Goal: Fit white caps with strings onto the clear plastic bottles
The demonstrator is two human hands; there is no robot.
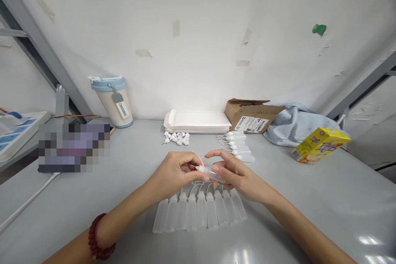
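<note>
Over the middle of the table, my right hand (236, 175) is closed around a small translucent squeeze bottle (216, 176), held tilted with its neck toward the left. My left hand (176, 171) pinches at the white tip cap (201, 168) on that bottle's neck; its fingers partly hide the cap. Just below both hands lies a row of several similar translucent bottles (201, 212), their necks pointing away from me, with thin white cap straps at the tops. Beyond my left hand is a small pile of white tip caps (178, 138).
Several more bottles (238, 147) lie behind my right hand. At the back stand a stack of white envelopes (198, 121), a cardboard box (256, 117), light-blue cloth (293, 121) and a yellow carton (320, 145). To the left are a tumbler (111, 103), a blurred-out item (76, 148) and a power strip (18, 132).
</note>
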